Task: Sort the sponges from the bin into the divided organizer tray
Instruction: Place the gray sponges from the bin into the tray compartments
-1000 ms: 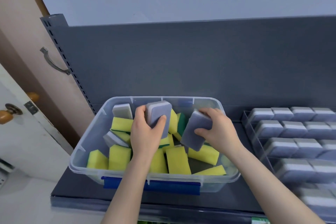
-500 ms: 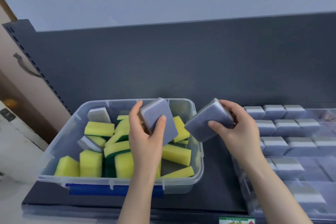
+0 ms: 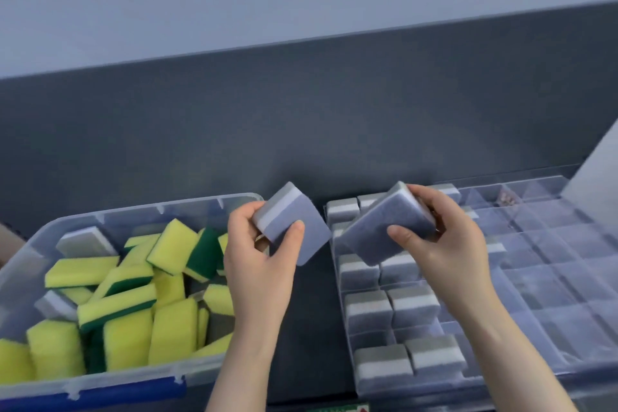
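Note:
My left hand (image 3: 259, 264) grips a grey sponge with a white band (image 3: 294, 227), held above the gap between the bin and the tray. My right hand (image 3: 444, 244) grips a second grey sponge (image 3: 381, 227), tilted over the tray's left columns. The clear plastic bin (image 3: 30, 257) on the left holds several yellow-and-green sponges (image 3: 174, 244) and a few grey ones (image 3: 85, 242). The clear divided organizer tray (image 3: 551, 278) on the right has grey sponges (image 3: 391, 311) standing in its left compartments.
Both containers rest on a dark grey shelf (image 3: 307, 328) with a dark back panel (image 3: 301, 127) behind them. The bin has a blue latch (image 3: 100, 395) on its front. A pale wall rises above the panel.
Both hands have lifted their grey sponges out of the bin and carried them right. The right one now hovers over the tray. The view has swung right.

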The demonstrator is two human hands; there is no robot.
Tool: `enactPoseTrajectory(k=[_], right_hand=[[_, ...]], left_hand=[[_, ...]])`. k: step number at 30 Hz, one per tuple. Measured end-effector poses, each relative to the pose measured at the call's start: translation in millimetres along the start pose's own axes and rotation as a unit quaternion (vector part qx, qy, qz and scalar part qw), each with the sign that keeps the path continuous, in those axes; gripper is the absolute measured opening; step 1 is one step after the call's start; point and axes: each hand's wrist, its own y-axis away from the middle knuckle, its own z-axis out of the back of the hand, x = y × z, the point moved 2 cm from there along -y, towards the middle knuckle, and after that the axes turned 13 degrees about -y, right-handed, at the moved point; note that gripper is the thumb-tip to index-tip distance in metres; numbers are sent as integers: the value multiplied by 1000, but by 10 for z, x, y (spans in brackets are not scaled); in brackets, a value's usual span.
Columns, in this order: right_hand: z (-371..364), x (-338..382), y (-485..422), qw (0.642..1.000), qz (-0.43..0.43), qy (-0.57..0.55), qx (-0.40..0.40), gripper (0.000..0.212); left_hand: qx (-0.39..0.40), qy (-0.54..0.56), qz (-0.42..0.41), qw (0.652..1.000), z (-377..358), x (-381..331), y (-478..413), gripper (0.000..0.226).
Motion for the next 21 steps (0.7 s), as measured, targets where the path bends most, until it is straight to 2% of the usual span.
enactPoseTrajectory(k=[13,21], right_hand=[[1099,-317,-109,999,-25,20,-25,54],[1574,-494,-135,999,-50,22,2,57]], left_hand=[[116,0,-26,993,-809,-534,433,49],[202,-17,-15,979,-1098,-628,666,40]])
